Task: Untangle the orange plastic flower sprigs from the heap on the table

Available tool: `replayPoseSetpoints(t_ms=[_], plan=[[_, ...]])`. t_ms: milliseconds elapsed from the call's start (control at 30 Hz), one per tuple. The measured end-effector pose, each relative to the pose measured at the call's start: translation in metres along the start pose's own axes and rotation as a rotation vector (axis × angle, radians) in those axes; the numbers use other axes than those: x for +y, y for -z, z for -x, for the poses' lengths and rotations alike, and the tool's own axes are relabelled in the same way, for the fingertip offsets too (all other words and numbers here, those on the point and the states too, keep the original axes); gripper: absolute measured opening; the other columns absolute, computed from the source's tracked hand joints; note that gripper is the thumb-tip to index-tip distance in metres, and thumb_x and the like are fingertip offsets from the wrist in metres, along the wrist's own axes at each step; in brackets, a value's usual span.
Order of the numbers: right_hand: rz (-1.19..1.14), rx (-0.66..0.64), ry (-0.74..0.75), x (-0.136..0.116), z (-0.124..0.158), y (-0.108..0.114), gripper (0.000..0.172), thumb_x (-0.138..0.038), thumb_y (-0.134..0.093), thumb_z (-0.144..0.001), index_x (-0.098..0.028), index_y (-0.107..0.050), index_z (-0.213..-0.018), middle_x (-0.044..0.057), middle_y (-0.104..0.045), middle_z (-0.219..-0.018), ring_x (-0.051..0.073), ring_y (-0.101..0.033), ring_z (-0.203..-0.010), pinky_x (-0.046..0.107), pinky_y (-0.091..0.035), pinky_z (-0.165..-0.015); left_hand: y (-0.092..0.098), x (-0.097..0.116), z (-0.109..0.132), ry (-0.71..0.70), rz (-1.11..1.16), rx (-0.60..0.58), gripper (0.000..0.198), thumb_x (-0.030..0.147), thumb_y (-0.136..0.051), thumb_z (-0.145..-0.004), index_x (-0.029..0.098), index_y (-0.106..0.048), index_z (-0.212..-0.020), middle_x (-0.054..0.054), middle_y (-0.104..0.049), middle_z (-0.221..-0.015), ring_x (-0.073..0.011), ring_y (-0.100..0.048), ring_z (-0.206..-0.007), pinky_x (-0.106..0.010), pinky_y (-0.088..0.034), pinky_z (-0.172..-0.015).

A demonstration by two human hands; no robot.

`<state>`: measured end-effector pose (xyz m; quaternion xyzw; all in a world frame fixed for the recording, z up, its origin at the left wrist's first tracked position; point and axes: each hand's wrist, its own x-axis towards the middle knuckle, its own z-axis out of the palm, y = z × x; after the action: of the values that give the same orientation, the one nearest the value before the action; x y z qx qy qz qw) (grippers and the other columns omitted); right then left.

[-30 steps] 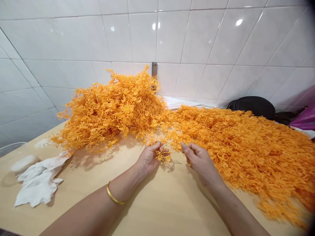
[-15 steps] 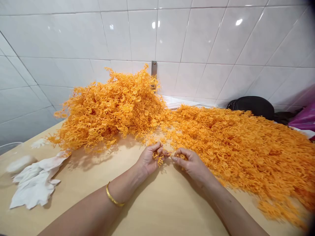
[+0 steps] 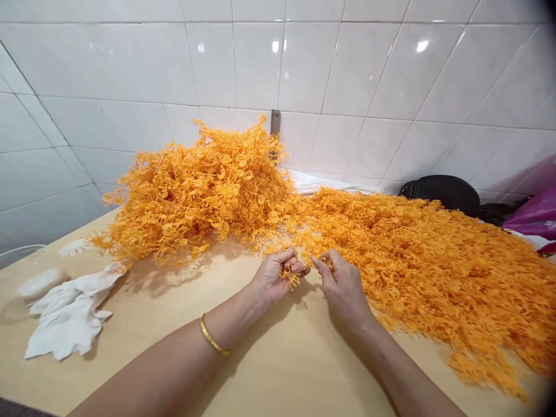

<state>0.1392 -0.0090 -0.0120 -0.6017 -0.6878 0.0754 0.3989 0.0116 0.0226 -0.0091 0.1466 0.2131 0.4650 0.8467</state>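
My left hand [image 3: 273, 277] pinches a small orange plastic sprig [image 3: 289, 278] between its fingers and thumb, just above the light wooden table [image 3: 278, 347]. My right hand [image 3: 343, 286] is close beside it, with its fingertips closed on a bit of orange plastic strand [image 3: 326, 263]. That strand leads toward the long spread of orange plastic sprigs [image 3: 434, 266] on the right. A tall tangled heap of the same sprigs [image 3: 204, 191] stands just beyond my left hand. A gold bangle [image 3: 212, 339] circles my left wrist.
Crumpled white tissue [image 3: 69, 313] and a pale round lump [image 3: 41, 282] lie on the table's left side. White wall tiles [image 3: 304, 58] rise behind it, with a metal bracket [image 3: 275, 123]. A black bag [image 3: 438, 194] and a purple plastic bag [image 3: 534, 217] sit at the back right.
Both hands have shifted slightly right, and my fingers stay on the orange pieces. The view has also moved a little, and the heap looks otherwise unchanged.
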Motion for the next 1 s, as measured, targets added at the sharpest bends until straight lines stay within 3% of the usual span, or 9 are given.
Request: replayPoseSetpoints(t_ms=[67, 233, 300, 433, 500, 600, 767, 867, 1000], plan=[[0.105, -0.026, 0.127, 0.004, -0.001, -0.001, 0.019, -0.03, -0.035, -0.082, -0.021, -0.038, -0.067, -0.001, -0.042, -0.058, 0.012, -0.038, -0.051, 0.025, -0.027, -0.049, 0.003, 0.0, 0.0, -0.017, -0.029, -0.022, 0.027, 0.012, -0.042, -0.078, 0.016, -0.033, -0.053, 0.007, -0.026, -0.045, -0.0039, -0.032, -0.038, -0.023, -0.043, -0.056], [0.253, -0.279, 0.377, 0.017, -0.005, 0.01, 0.018, -0.024, -0.034, -0.083, -0.021, -0.036, -0.065, 0.001, -0.043, -0.065, 0.012, -0.039, -0.052, 0.024, -0.028, -0.05, 0.012, 0.01, 0.001, -0.02, -0.156, -0.004, 0.026, 0.016, -0.044, -0.078, 0.016, -0.035, -0.053, 0.008, -0.024, -0.042, -0.0042, -0.031, -0.036, -0.025, -0.044, -0.057], [0.295, -0.23, 0.324, 0.027, -0.009, 0.022, 0.017, -0.023, -0.037, -0.081, -0.021, -0.035, -0.064, 0.0, -0.042, -0.062, 0.011, -0.037, -0.049, 0.024, -0.026, -0.048, 0.015, 0.019, 0.0, -0.085, -0.183, 0.045, 0.026, 0.014, -0.046, -0.076, 0.016, -0.036, -0.053, 0.009, -0.023, -0.041, -0.003, -0.028, -0.034, -0.024, -0.044, -0.057], [0.245, 0.062, 0.037, 0.037, -0.016, 0.041, 0.016, -0.03, -0.042, -0.077, -0.022, -0.039, -0.063, -0.004, -0.035, -0.049, 0.011, -0.032, -0.041, 0.025, -0.024, -0.044, 0.016, 0.026, -0.001, -0.226, -0.11, 0.134, 0.024, 0.015, -0.048, -0.075, 0.016, -0.037, -0.054, 0.009, -0.025, -0.041, -0.0029, -0.03, -0.034, -0.021, -0.043, -0.057], [0.088, 0.015, -0.084, 0.03, -0.016, 0.041, 0.011, -0.031, -0.044, -0.076, -0.022, -0.049, -0.074, -0.003, -0.04, -0.048, 0.011, -0.034, -0.04, 0.025, -0.025, -0.043, 0.015, 0.02, -0.002, -0.173, -0.108, 0.124, 0.022, 0.017, -0.048, -0.075, 0.016, -0.039, -0.055, 0.007, -0.03, -0.041, -0.0057, -0.04, -0.039, -0.022, -0.044, -0.059], [-0.183, -0.192, -0.178, 0.011, -0.009, 0.031, 0.017, -0.032, -0.048, -0.072, -0.022, -0.056, -0.084, -0.001, -0.053, -0.059, 0.011, -0.039, -0.043, 0.024, -0.029, -0.043, 0.015, 0.01, -0.003, -0.134, -0.086, 0.109, 0.016, 0.016, -0.047, -0.074, 0.015, -0.043, -0.059, 0.004, -0.039, -0.045, -0.0092, -0.048, -0.046, -0.026, -0.045, -0.06], [-0.423, -0.415, -0.259, -0.008, 0.002, 0.012, 0.023, -0.041, -0.055, -0.068, -0.018, -0.059, -0.066, -0.002, -0.049, -0.053, 0.01, -0.039, -0.046, 0.022, -0.028, -0.043, 0.018, 0.01, -0.002, -0.154, -0.037, 0.133, 0.011, 0.013, -0.049, -0.072, 0.015, -0.044, -0.062, 0.004, -0.04, -0.047, -0.0097, -0.05, -0.05, -0.027, -0.045, -0.063], [-0.451, -0.452, -0.278, -0.016, 0.006, 0.0, 0.026, -0.042, -0.058, -0.065, -0.016, -0.062, -0.066, 0.0, -0.054, -0.059, 0.011, -0.045, -0.054, 0.023, -0.033, -0.05, 0.018, 0.01, -0.002, -0.134, -0.062, 0.113, 0.011, 0.015, -0.05, -0.072, 0.015, -0.045, -0.062, 0.004, -0.041, -0.05, -0.0099, -0.051, -0.053, -0.027, -0.045, -0.063], [-0.537, -0.38, -0.317, -0.024, 0.009, -0.014, 0.03, -0.044, -0.06, -0.064, -0.014, -0.061, -0.066, 0.0, -0.055, -0.063, 0.011, -0.046, -0.058, 0.023, -0.034, -0.055, 0.017, 0.004, -0.001, -0.097, -0.088, 0.068, 0.009, 0.018, -0.052, -0.071, 0.015, -0.047, -0.064, 0.003, -0.044, -0.054, -0.0107, -0.053, -0.058, -0.025, -0.045, -0.061]])
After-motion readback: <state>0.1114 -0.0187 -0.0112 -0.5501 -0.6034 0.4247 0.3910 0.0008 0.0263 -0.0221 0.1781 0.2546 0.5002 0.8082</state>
